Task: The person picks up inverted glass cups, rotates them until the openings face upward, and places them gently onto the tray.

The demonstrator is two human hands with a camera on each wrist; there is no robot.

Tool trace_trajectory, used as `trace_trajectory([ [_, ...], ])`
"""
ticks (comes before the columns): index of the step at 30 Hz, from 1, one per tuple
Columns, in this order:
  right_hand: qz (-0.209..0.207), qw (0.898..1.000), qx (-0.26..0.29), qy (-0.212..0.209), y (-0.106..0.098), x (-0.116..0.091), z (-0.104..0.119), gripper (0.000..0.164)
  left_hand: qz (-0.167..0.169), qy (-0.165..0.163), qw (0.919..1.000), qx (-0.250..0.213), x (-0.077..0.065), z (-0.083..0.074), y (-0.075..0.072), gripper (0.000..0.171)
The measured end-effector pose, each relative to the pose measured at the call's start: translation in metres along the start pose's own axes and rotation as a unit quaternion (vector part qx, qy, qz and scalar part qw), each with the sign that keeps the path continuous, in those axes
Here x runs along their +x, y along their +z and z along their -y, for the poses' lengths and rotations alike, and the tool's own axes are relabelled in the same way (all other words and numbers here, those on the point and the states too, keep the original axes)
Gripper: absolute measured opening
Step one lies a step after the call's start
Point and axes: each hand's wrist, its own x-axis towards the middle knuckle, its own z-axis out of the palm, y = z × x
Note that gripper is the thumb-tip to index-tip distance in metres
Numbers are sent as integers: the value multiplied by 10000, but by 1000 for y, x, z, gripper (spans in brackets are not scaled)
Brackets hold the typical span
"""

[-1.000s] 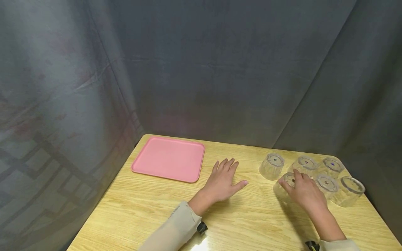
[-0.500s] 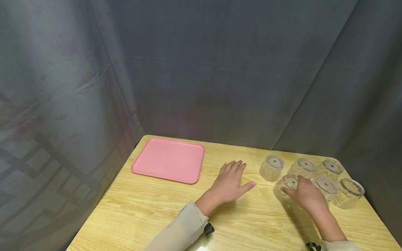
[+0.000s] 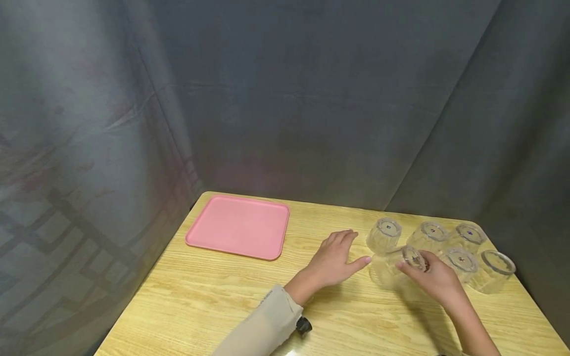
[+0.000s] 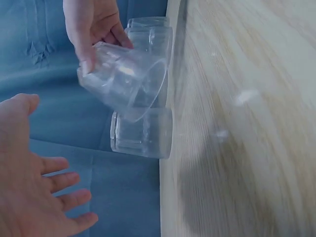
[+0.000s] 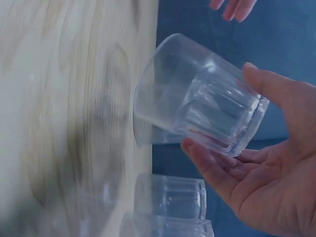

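My right hand [image 3: 438,279] pinches a clear drinking glass [image 5: 202,94] near its base, thumb on one side and fingers on the other. The glass is tilted, its base toward the right palm and its open mouth turned left toward my other hand. In the right wrist view its rim is off the wooden table. My left hand [image 3: 334,259] hovers to the left of that glass with fingers and thumb spread, holding nothing. Just behind the held glass, another glass [image 3: 384,236] stands upside down on the table.
Several more upside-down glasses, among them a near right one [image 3: 493,272], stand close together right of and behind my right hand. A pink tray [image 3: 240,226] lies at the table's back left. Grey curtains [image 3: 289,99] hang behind the wooden table [image 3: 191,301].
The right hand has gripped the front-left glass, lifted it and tipped it so its mouth swings left. The left hand has moved right, closer to that glass.
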Motion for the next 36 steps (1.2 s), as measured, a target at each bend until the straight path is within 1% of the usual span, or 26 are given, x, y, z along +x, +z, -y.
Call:
trace_trajectory([
  [2, 49, 9987, 495, 107, 1, -3, 2, 104, -16, -21, 9998, -192, 1, -1, 0, 77],
  [4, 78, 9939, 1083, 205, 3, -6, 4, 103, -51, -38, 9992, -391, 2, -3, 1, 77],
  [7, 31, 9823, 1863, 181, 7, -10, 8, 97, -107, -102, 9969, -771, 3, -4, 1, 76],
  [9, -61, 9730, 2308, 82, 10, -12, 10, 91, -122, -152, 9940, -1072, 3, -4, 2, 76],
  [10, -97, 9661, 2578, 10, 12, -13, 11, 88, -129, -177, 9922, -1229, 3, -5, 2, 75],
  [11, -121, 9568, 2905, -85, 14, -13, 12, 85, -130, -215, 9899, -1394, 3, -5, 2, 75],
  [12, -139, 9450, 3264, -174, 16, -14, 12, 82, -125, -256, 9874, -1555, 2, -5, 1, 76],
  [13, -146, 9313, 3632, -252, 18, -14, 13, 80, -122, -294, 9847, -1713, 2, -6, 1, 76],
  [15, -131, 8991, 4355, -420, 22, -14, 15, 75, -112, -376, 9775, -2071, 2, -6, 1, 77],
  [17, -94, 8715, 4870, -562, 24, -14, 17, 66, -92, -444, 9689, -2431, 2, -6, 1, 77],
  [18, -88, 8616, 5037, -624, 26, -14, 18, 60, -80, -470, 9647, -2589, 2, -6, 1, 77],
  [20, -47, 8438, 5311, -763, 28, -14, 20, 39, -77, -498, 9576, -2836, 2, -7, 1, 78],
  [22, 42, 8230, 5606, -912, 30, -15, 22, 23, -80, -512, 9526, -2999, 3, -7, 2, 78],
  [23, 104, 8103, 5775, -994, 31, -15, 22, 19, -85, -520, 9505, -3061, 3, -7, 2, 77],
  [26, 300, 7809, 6108, -1271, 32, -16, 24, 27, -85, -510, 9446, -3242, 3, -8, 2, 77],
  [29, 411, 7599, 6315, -1483, 33, -16, 27, 31, -71, -499, 9389, -3404, 4, -10, 1, 77],
  [32, 480, 7432, 6471, -1633, 35, -17, 30, 32, -61, -527, 9338, -3538, 5, -11, 0, 77],
  [34, 512, 7369, 6530, -1673, 35, -18, 32, 33, -49, -564, 9309, -3608, 5, -11, -1, 77],
  [36, 553, 7340, 6544, -1733, 36, -19, 34, 33, -35, -609, 9295, -3638, 6, -11, -1, 77],
])
